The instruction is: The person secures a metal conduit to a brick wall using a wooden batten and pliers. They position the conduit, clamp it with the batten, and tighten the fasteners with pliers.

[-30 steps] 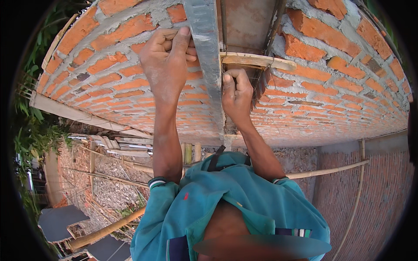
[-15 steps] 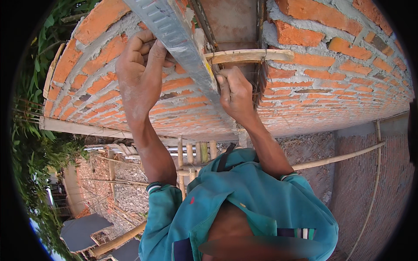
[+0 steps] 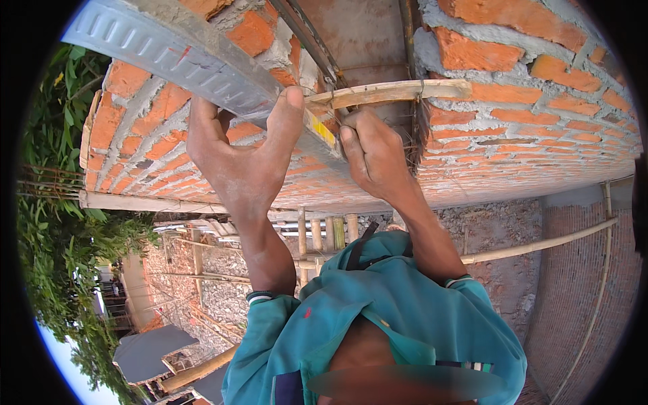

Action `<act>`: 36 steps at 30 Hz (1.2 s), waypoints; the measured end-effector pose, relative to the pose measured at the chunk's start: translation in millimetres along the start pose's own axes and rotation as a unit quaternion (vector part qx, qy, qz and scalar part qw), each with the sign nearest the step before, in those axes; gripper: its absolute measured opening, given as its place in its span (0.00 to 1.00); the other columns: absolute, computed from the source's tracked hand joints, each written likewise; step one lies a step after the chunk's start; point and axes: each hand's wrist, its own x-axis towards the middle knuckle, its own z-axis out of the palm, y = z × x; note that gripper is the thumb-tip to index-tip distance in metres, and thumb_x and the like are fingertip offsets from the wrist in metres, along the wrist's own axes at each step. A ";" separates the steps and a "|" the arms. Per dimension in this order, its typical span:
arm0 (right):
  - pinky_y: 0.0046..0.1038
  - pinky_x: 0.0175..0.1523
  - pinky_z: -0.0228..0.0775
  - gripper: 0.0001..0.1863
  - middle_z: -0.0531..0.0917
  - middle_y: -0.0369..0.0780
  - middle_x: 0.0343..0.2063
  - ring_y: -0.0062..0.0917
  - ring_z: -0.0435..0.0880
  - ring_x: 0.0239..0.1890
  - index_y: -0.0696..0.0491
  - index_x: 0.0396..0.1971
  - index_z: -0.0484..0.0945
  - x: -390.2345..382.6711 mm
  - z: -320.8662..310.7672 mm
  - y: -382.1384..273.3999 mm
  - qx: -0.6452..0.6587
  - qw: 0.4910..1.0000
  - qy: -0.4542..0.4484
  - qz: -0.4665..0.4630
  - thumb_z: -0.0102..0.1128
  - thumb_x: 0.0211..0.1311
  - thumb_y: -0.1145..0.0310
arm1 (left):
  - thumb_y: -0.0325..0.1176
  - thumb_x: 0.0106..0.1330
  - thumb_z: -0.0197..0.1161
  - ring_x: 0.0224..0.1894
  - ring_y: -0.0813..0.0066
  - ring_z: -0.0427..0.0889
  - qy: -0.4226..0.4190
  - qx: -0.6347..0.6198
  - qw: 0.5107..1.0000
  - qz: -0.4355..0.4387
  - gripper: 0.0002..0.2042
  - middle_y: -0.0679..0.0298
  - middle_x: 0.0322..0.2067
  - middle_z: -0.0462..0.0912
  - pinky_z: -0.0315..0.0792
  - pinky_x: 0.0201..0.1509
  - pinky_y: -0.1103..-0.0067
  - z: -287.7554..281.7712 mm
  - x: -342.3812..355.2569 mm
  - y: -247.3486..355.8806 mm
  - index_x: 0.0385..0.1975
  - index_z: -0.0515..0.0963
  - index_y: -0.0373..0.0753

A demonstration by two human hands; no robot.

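A long, ribbed grey metal channel [image 3: 202, 74] with a yellow patch runs slantwise across the brickwork. My left hand [image 3: 243, 162] grips it, thumb over the near edge and fingers curled round the far side, partly hidden. Just right of its lower end is my right hand [image 3: 378, 155], thumb pressed against curled fingers; what they hold, if anything, cannot be made out. Above that hand a short wooden strip [image 3: 391, 92] spans the gap in the wall, with thin wire near its right end. Dark steel bars [image 3: 314, 44] stand in the gap.
Rough brick walls with grey mortar, such as the right one [image 3: 506, 121], rise on both sides of the gap. Behind me are bamboo poles [image 3: 540, 244] and rubble ground [image 3: 489, 290]. Green foliage [image 3: 61, 283] fills the left edge, beside a dark roof sheet [image 3: 148, 354].
The metal channel has tilted further, its upper end swinging left. My left hand has shifted lower along it, and its thumb now lies over the edge. The right hand stays near the wooden strip.
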 end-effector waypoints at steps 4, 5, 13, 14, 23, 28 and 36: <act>0.47 0.36 0.72 0.06 0.78 0.48 0.30 0.49 0.81 0.32 0.57 0.38 0.74 0.3 -5.0 -5.9 0.043 0.997 -0.028 0.051 0.58 0.73 0.70 | 0.34 0.56 0.81 0.39 0.73 0.85 -0.021 0.067 0.998 -0.006 0.23 0.60 0.36 0.84 0.77 0.45 0.77 -10.8 -6.6 6.5 0.46 0.77 0.31; 0.47 0.36 0.72 0.07 0.78 0.49 0.30 0.49 0.81 0.32 0.57 0.37 0.75 0.3 -4.7 -6.2 0.050 0.996 -0.040 0.067 0.58 0.73 0.69 | 0.34 0.56 0.81 0.39 0.73 0.85 -0.007 0.045 0.999 -0.023 0.24 0.59 0.36 0.84 0.76 0.45 0.77 -11.2 -9.4 7.8 0.47 0.77 0.31; 0.41 0.30 0.70 0.09 0.75 0.46 0.24 0.44 0.78 0.24 0.57 0.30 0.75 2.5 6.0 6.0 0.076 0.997 0.002 0.014 0.64 0.69 0.72 | 0.39 0.56 0.80 0.50 0.64 0.84 0.027 0.025 0.999 -0.003 0.31 0.45 0.52 0.82 0.78 0.60 0.64 -3.9 -13.0 3.1 0.53 0.77 0.24; 0.40 0.30 0.70 0.09 0.74 0.45 0.23 0.43 0.77 0.24 0.58 0.30 0.75 3.2 7.1 8.3 0.066 0.998 -0.002 0.002 0.64 0.68 0.73 | 0.39 0.56 0.80 0.51 0.64 0.84 0.029 0.021 0.999 0.003 0.30 0.44 0.53 0.81 0.78 0.61 0.62 -3.0 -12.3 2.3 0.53 0.77 0.24; 0.41 0.29 0.68 0.10 0.71 0.44 0.22 0.40 0.74 0.22 0.58 0.25 0.72 -2.6 16.7 18.4 0.057 0.998 0.022 -0.025 0.64 0.66 0.77 | 0.38 0.54 0.82 0.52 0.62 0.84 0.037 0.015 0.999 0.015 0.27 0.44 0.53 0.82 0.78 0.61 0.63 -2.4 -9.7 -0.2 0.47 0.78 0.26; 0.38 0.27 0.71 0.10 0.73 0.43 0.23 0.38 0.78 0.22 0.57 0.25 0.72 -11.9 18.7 19.2 0.027 0.999 0.030 -0.011 0.67 0.60 0.78 | 0.37 0.55 0.82 0.51 0.61 0.85 0.024 0.026 0.999 0.018 0.26 0.45 0.49 0.84 0.77 0.60 0.65 -4.3 -9.2 0.2 0.45 0.79 0.26; 0.42 0.27 0.72 0.09 0.74 0.44 0.23 0.41 0.78 0.21 0.58 0.27 0.71 -25.7 6.7 -6.3 -0.041 0.998 0.040 0.037 0.64 0.62 0.81 | 0.37 0.56 0.81 0.48 0.65 0.85 0.019 0.014 1.000 0.018 0.25 0.47 0.47 0.86 0.77 0.56 0.70 1.3 -5.2 -0.6 0.47 0.79 0.26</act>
